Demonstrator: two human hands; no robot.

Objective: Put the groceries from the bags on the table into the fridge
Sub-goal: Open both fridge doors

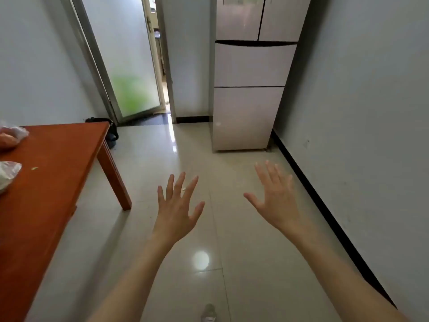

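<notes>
The groceries are in two clear plastic bags at the far left edge of the view, both resting on the red-brown counter (53, 163): the farther bag (12, 135) shows something orange-pink through the film, and the nearer bag (8, 174) looks crumpled and pale, its contents too cut off to name. A small green scrap (34, 168) lies on the counter just right of the nearer bag.

The fridge (250, 89) stands at the far end of the room against the right wall, and all its visible doors and drawers are closed. By that, the task looks barely begun, or between trips: bags are on the counter and nothing is being carried.

The left hand (176, 212) and the right hand (278, 201) are both held out over the tiled floor (243, 252), fingers spread wide, each grip empty and touching nothing. Both are well apart from the bags and from the fridge.
</notes>
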